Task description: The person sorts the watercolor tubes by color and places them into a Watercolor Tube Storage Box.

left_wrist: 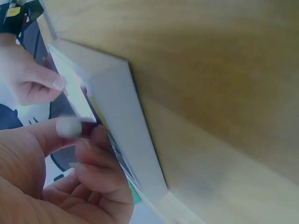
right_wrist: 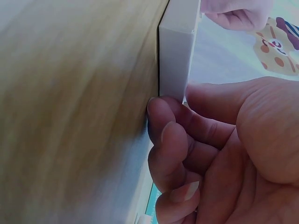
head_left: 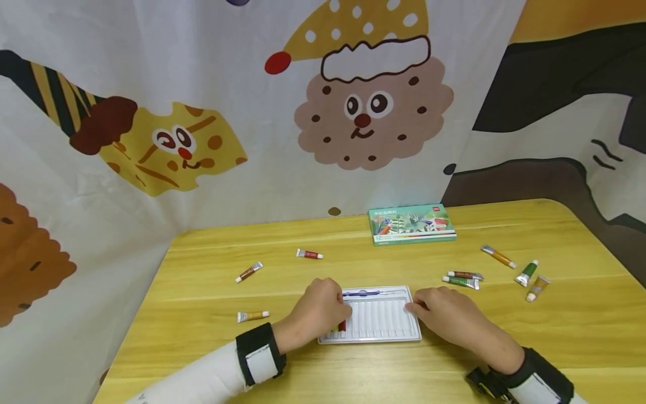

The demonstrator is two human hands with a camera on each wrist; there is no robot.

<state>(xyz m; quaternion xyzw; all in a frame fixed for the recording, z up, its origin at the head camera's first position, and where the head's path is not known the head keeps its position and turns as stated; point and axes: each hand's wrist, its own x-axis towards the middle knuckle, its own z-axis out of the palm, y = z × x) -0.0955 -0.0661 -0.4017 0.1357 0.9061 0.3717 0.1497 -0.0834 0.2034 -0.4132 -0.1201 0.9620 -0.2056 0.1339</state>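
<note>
A white plastic tray point(head_left: 386, 320) with ribbed slots lies on the table between the hands. My left hand point(head_left: 314, 308) is over its left end and pinches a small paint tube with a white cap point(left_wrist: 69, 127) between thumb and fingers. Most of the tube's dark body is hidden by the fingers. Red and yellow show in the left slots, partly under this hand. My right hand point(head_left: 449, 315) grips the tray's right edge, thumb on the rim and fingers against the side wall point(right_wrist: 175, 65). A blue paintbrush point(head_left: 368, 293) lies in the tray's long back groove.
Left of the tray lie a yellow tube point(head_left: 253, 316), a brown tube point(head_left: 249, 272) and a red tube point(head_left: 309, 254). Several brown, green and yellow tubes, including a green one point(head_left: 527, 272), lie to the right. A green paint box point(head_left: 412, 225) stands by the curtain point(head_left: 272, 185).
</note>
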